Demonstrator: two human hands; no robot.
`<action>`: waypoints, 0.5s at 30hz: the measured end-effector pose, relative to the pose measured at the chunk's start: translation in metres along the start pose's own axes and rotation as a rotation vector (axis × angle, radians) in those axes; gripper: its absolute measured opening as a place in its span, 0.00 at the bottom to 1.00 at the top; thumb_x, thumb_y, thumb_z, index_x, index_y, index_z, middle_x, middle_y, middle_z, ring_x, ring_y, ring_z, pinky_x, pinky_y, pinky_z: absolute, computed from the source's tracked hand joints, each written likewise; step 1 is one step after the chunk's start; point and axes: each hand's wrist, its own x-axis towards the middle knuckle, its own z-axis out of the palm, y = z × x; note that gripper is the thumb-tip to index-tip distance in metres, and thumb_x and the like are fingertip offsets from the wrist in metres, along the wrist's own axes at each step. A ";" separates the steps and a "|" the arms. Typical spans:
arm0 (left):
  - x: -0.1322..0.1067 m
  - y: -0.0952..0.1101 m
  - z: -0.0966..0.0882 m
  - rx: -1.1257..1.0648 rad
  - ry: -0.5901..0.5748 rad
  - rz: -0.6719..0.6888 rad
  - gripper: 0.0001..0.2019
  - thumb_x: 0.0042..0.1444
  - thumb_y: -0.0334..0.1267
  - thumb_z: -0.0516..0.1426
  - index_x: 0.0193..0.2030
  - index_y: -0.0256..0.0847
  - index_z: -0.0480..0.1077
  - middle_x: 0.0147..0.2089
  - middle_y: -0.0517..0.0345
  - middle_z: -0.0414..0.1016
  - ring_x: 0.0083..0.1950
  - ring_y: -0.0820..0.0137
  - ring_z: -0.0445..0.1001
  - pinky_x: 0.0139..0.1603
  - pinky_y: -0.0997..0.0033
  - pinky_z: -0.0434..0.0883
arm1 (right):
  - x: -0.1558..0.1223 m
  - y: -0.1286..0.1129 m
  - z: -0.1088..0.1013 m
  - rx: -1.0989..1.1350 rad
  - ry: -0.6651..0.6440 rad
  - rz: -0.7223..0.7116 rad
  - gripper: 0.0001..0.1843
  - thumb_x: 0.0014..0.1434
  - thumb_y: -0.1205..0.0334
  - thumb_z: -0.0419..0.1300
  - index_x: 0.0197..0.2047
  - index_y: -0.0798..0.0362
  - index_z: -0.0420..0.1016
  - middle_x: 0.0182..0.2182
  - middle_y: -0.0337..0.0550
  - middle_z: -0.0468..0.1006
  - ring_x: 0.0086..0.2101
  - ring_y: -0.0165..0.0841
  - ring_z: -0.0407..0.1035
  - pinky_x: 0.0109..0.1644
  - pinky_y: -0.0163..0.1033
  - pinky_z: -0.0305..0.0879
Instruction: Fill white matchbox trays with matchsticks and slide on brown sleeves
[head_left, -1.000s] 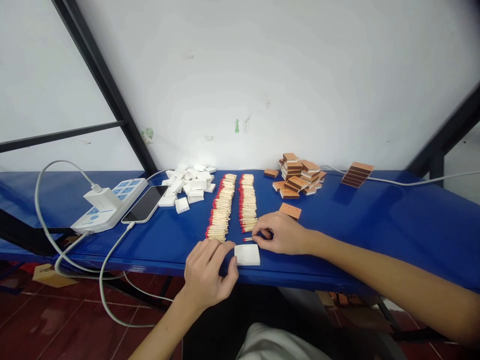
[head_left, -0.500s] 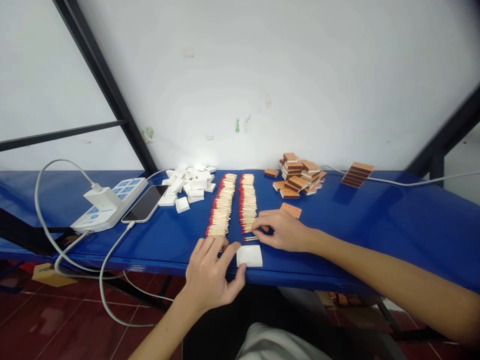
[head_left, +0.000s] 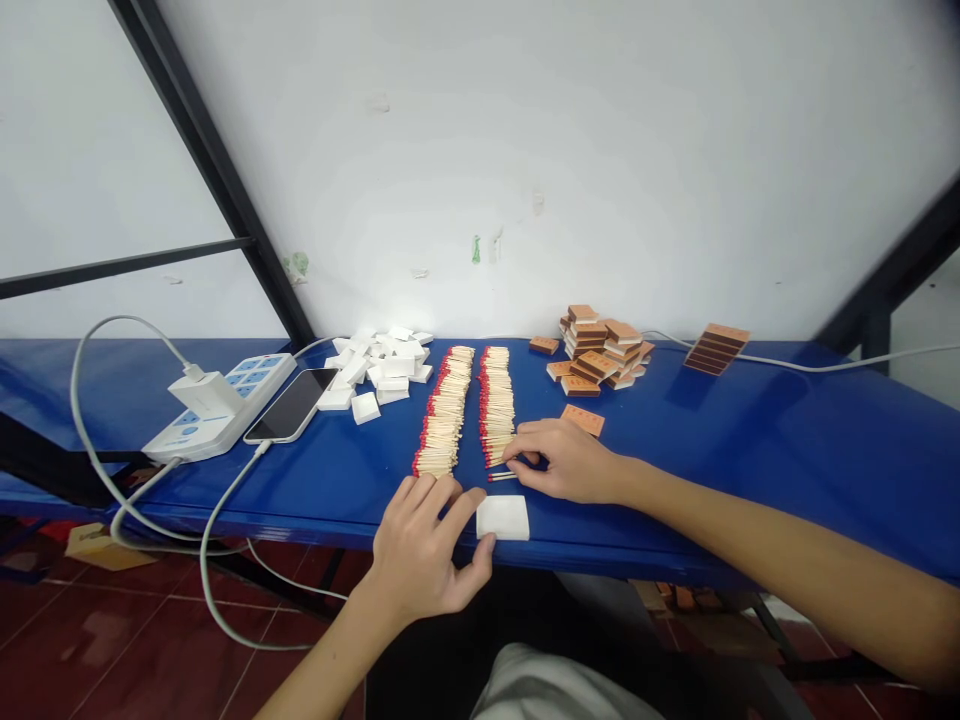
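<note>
Our left hand [head_left: 427, 548] brackets the left end of the white tray [head_left: 504, 518], near the front edge of the blue table [head_left: 720, 440], presumably steadying it; we cannot tell whether it grips. Our right hand [head_left: 562, 460] has its fingertips nearly meeting at the right match row [head_left: 496, 400]; a caught match cannot be confirmed. Sticks: slim, pale, red-headed. Tray: shallow, rectangular, smooth.

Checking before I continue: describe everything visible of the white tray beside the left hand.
The white tray is shallow and rectangular, with a low rim, apparently thin card. It lies flat, open side up, near the front edge of the blue table; nothing shows inside it. The thumb and forefinger of the left hand are at its left corners; whether both touch it is unclear.
</note>
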 end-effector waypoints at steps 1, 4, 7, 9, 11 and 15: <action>0.000 0.000 0.000 -0.002 -0.001 0.001 0.13 0.57 0.39 0.57 0.47 0.38 0.73 0.37 0.50 0.73 0.37 0.61 0.69 0.36 0.61 0.63 | 0.000 0.000 0.000 0.002 -0.002 0.000 0.09 0.62 0.68 0.58 0.38 0.54 0.80 0.27 0.38 0.73 0.27 0.27 0.64 0.32 0.33 0.56; -0.001 0.000 0.000 -0.005 -0.002 0.000 0.13 0.57 0.39 0.57 0.47 0.38 0.73 0.37 0.50 0.73 0.37 0.61 0.69 0.36 0.61 0.62 | 0.000 0.001 0.000 0.010 -0.010 0.005 0.08 0.61 0.69 0.58 0.37 0.54 0.80 0.27 0.38 0.73 0.27 0.27 0.65 0.33 0.33 0.56; -0.001 0.000 0.000 -0.007 -0.001 0.002 0.13 0.57 0.39 0.57 0.47 0.39 0.73 0.37 0.50 0.73 0.37 0.61 0.69 0.36 0.61 0.62 | 0.000 0.001 0.001 0.016 -0.020 0.007 0.08 0.61 0.69 0.58 0.33 0.54 0.79 0.25 0.37 0.72 0.26 0.27 0.64 0.32 0.33 0.56; -0.001 0.000 0.000 -0.007 0.003 0.005 0.13 0.57 0.39 0.57 0.47 0.39 0.73 0.37 0.50 0.73 0.37 0.61 0.69 0.36 0.61 0.62 | 0.000 0.001 0.000 0.014 -0.017 0.009 0.08 0.61 0.69 0.58 0.32 0.54 0.78 0.24 0.37 0.71 0.26 0.27 0.63 0.32 0.33 0.55; -0.001 0.000 0.000 -0.007 0.003 0.008 0.13 0.57 0.39 0.57 0.48 0.38 0.73 0.37 0.50 0.73 0.37 0.61 0.68 0.36 0.61 0.62 | 0.000 0.000 0.000 0.007 -0.016 0.021 0.08 0.61 0.69 0.58 0.34 0.54 0.80 0.23 0.36 0.72 0.26 0.27 0.64 0.33 0.33 0.56; -0.001 0.000 0.000 -0.011 -0.004 0.006 0.13 0.56 0.38 0.58 0.48 0.38 0.73 0.37 0.50 0.73 0.37 0.61 0.69 0.37 0.61 0.62 | 0.000 0.000 0.000 0.005 -0.033 0.046 0.09 0.60 0.69 0.59 0.39 0.54 0.82 0.24 0.37 0.74 0.26 0.27 0.66 0.33 0.33 0.57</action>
